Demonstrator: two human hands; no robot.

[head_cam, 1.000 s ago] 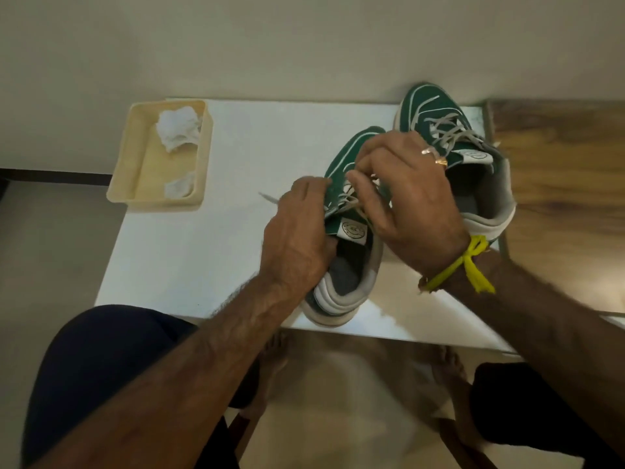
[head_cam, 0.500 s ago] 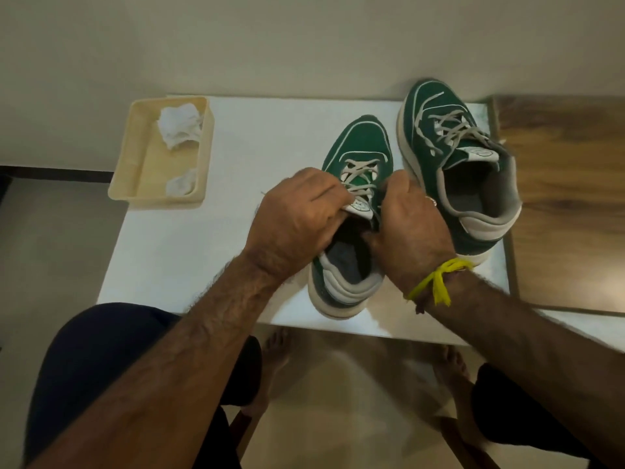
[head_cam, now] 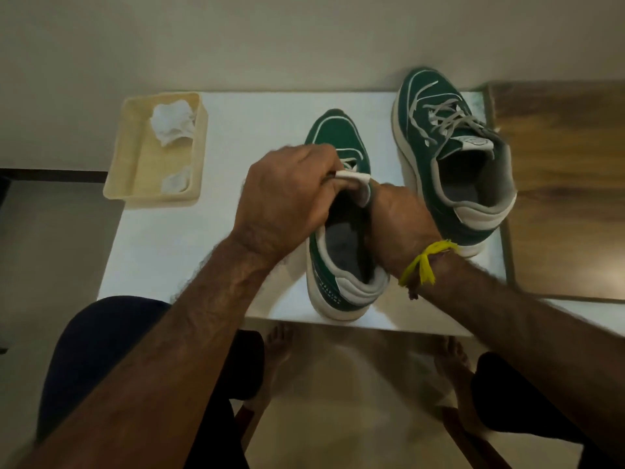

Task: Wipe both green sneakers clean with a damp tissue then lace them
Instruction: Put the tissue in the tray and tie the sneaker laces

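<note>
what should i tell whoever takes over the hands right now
Left hand pinches the tongue of the near sneaker; right hand reaches into its opening, fingers hidden.
Near sneaker stands at the table's front edge; far sneaker stands to its right, laces threaded but loose.
Two crumpled tissues lie in the beige tray.
Done: wiping, apparently.
Left: finish and tidy the lacing on both.

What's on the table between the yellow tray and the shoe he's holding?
Nothing: in the head view, only bare white table lies between the tray and the near shoe.
</note>
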